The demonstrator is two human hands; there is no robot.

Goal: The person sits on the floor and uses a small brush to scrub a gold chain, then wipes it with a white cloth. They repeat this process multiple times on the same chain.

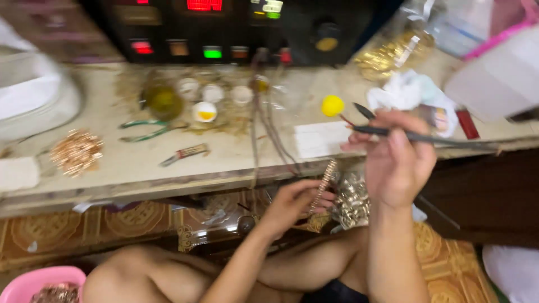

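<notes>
My left hand (292, 205) holds a thin gold-coloured strip of small pieces (324, 182) below the front edge of the bench, beside a bag of shiny gold parts (352, 202). My right hand (396, 160) is raised over the bench edge and grips a long dark slender tool (415, 136) that runs to the right. A second dark tip (364, 110) sticks out above the fingers. I sit with bare knees under the bench.
The low bench (168, 168) carries a black control box with lit lamps (224, 28), small white cups (205, 111), green-handled pliers (146, 130), a heap of copper-coloured parts (76, 151), a yellow ball (332, 105) and crumpled cloth (410, 92). A pink tub (33, 283) stands at lower left.
</notes>
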